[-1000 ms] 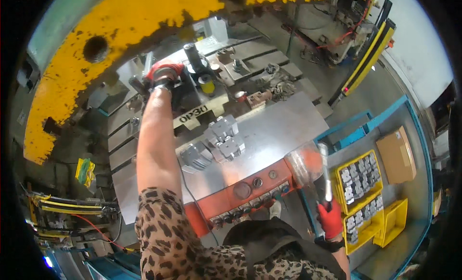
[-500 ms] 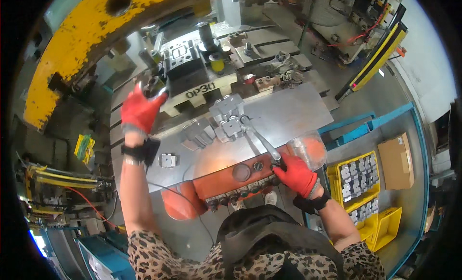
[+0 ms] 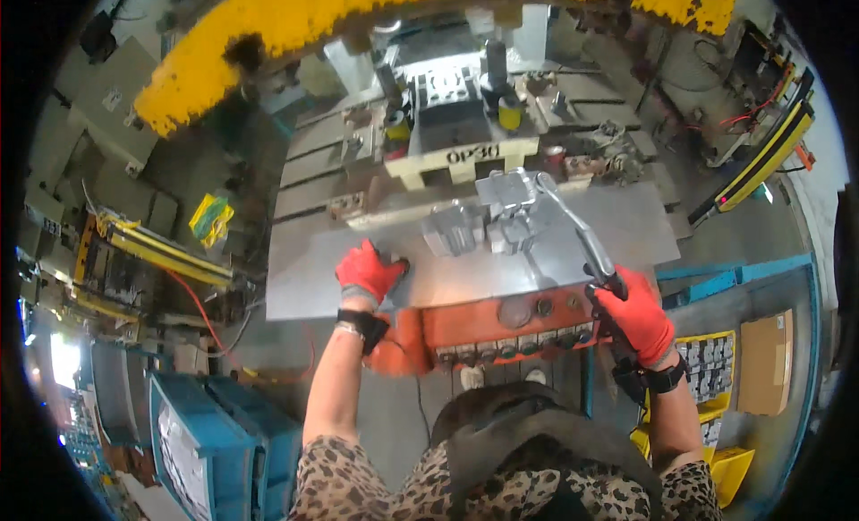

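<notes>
Low over the left part of the metal sheet (image 3: 309, 275) is my left hand (image 3: 369, 272) in a red glove, its fingers curled inward. A dark bit shows at the fingertips; what they hold is hidden. My right hand (image 3: 637, 320), also red-gloved, is wrapped round the dark handle of a long metal tool (image 3: 573, 218). The tool's rounded head lies beside a grey metal part (image 3: 506, 191). Below that part sits another grey part (image 3: 512, 233), and a group of similar parts (image 3: 452, 229) stands just left of it.
Behind the sheet stands a press die (image 3: 461, 156) on a slotted bed, under a yellow press frame (image 3: 295, 20). An orange control box (image 3: 510, 333) with several buttons is in front of me. Yellow bins (image 3: 732, 472) and a cardboard box (image 3: 765, 364) are at right; a blue cart (image 3: 210, 431) at left.
My left hand has come back from beside the die down to the sheet, where a lone metal part lay. The tool's head has shifted slightly away from me. The view has turned left.
</notes>
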